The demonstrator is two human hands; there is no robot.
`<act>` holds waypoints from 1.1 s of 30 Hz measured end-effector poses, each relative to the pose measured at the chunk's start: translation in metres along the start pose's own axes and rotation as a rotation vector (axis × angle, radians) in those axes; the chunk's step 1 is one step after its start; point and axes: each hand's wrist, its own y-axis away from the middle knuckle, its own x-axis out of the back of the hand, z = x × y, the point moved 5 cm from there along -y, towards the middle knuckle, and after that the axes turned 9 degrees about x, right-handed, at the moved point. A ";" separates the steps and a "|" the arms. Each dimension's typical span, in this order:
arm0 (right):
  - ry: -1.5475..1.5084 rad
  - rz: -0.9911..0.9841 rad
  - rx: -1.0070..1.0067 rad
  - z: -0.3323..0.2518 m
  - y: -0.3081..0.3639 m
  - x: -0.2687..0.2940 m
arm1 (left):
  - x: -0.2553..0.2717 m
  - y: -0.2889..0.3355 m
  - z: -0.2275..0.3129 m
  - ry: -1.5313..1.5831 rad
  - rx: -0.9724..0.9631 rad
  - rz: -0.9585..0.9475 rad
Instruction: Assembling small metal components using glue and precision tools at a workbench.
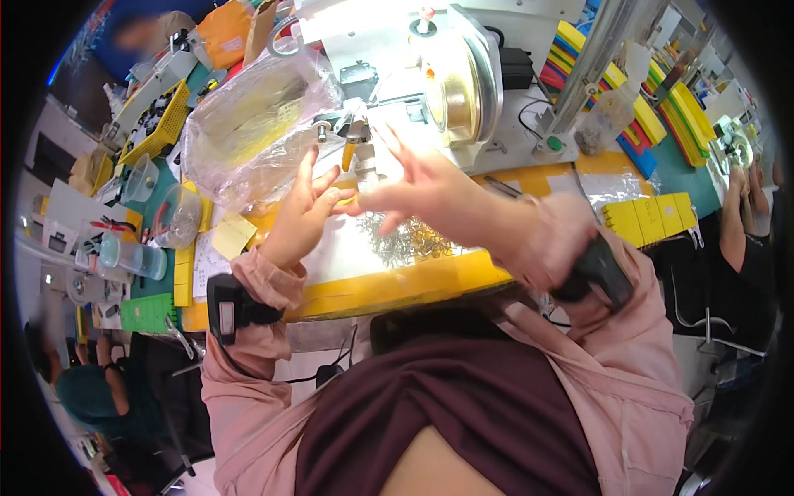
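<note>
My left hand point(299, 217) is raised in front of the machine with its fingers spread. My right hand point(418, 183) reaches in from the right, fingers stretched toward the machine's metal head point(356, 124). It is slightly blurred. The fingertips of both hands come close together; whether anything small lies between them I cannot make out. Just beyond them an orange-yellow pointed piece point(349, 155) hangs under the head. Below my hands a pile of small metal parts point(405, 240) lies on a white sheet, partly covered by my right hand.
The machine carries a large gold-coloured wheel point(453, 87). A plastic-lined bin point(248, 124) stands left of it. Further left are a clear round tub point(178, 217) and a yellow basket point(157, 124). A yellow strip point(649, 219) lies at right. Other people sit at both sides.
</note>
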 end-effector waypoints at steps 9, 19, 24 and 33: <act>0.310 0.233 1.086 -0.045 0.124 -0.003 | -0.058 0.009 0.057 -0.289 -0.233 0.071; 0.252 0.286 0.758 -0.006 0.118 0.004 | -0.006 0.001 0.066 -0.203 -0.400 0.509; 0.351 0.224 0.712 0.002 0.105 -0.005 | 0.035 -0.026 0.068 -0.496 -0.602 0.676; 0.611 0.057 0.642 -0.008 0.091 0.001 | 0.035 -0.049 -0.010 0.418 0.097 -0.046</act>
